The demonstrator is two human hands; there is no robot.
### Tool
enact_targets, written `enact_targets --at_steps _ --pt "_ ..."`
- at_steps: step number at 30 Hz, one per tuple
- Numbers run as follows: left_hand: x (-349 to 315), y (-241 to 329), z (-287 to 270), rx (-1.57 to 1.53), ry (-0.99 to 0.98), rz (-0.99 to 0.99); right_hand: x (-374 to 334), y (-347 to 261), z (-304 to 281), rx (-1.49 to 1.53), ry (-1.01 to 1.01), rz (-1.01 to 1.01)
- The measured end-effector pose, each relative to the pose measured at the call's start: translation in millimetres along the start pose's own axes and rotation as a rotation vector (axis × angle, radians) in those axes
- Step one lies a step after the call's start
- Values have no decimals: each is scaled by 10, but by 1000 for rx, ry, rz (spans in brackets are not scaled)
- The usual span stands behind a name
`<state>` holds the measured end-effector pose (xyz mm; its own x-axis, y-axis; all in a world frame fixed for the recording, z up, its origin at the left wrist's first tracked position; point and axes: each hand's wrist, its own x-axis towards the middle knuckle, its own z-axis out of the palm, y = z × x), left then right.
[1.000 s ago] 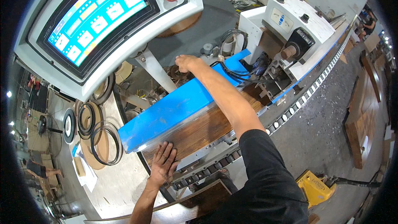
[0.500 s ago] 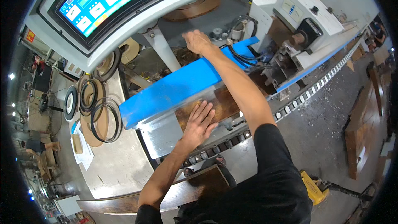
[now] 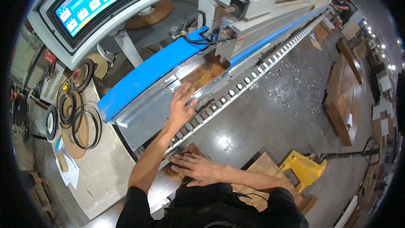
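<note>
A dark-stained wooden panel (image 3: pixel 206 72) lies on the metal bed (image 3: pixel 145 116) of an edge banding machine, running in toward the grey-white machine head. My left hand (image 3: pixel 182 106) is at the panel's near end, fingers stretched and a little apart; whether the fingertips touch it I cannot tell. Close to my body, my right hand (image 3: pixel 201 169) rests spread on a second brown wooden board (image 3: pixel 158 190). Part of that board is hidden beneath my hand and dark shirt. Neither hand grips anything.
Beyond the bed runs a long blue cover (image 3: pixel 147 76). A chain conveyor (image 3: pixel 230 97) borders its near side. Upper left hangs a control screen (image 3: pixel 90 2). Edging rolls (image 3: pixel 86 128) lie on the left table. A yellow pallet jack (image 3: pixel 303 166) stands at lower right.
The panel has slid away along the bed toward the machine head. My right hand has come back from above the blue cover onto the board near me. The view has swung right.
</note>
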<state>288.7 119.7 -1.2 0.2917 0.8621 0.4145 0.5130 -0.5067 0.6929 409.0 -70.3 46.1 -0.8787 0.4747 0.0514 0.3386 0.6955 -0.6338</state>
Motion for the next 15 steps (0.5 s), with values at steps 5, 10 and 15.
enact_targets --at_steps 5,10,15 --pt "-1271 224 -1132 65 -69 -60 299 -209 500 -277 -113 62" --pt "-2976 227 -2505 141 -194 -240 588 -303 498 -393 -336 139" --pt "-4366 601 -3460 328 -468 -403 577 -472 439 -446 -294 161"
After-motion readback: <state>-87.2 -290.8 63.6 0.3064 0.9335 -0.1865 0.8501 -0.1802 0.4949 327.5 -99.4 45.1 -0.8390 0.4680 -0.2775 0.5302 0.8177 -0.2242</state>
